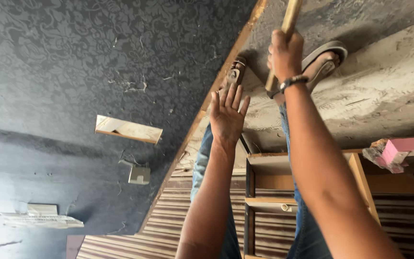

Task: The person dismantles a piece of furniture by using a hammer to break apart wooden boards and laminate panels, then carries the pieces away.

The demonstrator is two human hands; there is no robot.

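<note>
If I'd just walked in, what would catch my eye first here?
Probably the right hand gripping a pale wooden handle at top centre. Just left of it the left hand is spread open, fingers up. Farther left, a small loose wooden offcut lies on dark patterned flooring.

Dark patterned board (73, 62) carries a wood offcut (128, 129).

Wood offcut (128, 129) on dark patterned board (73, 72); pink block (408, 146)
</note>
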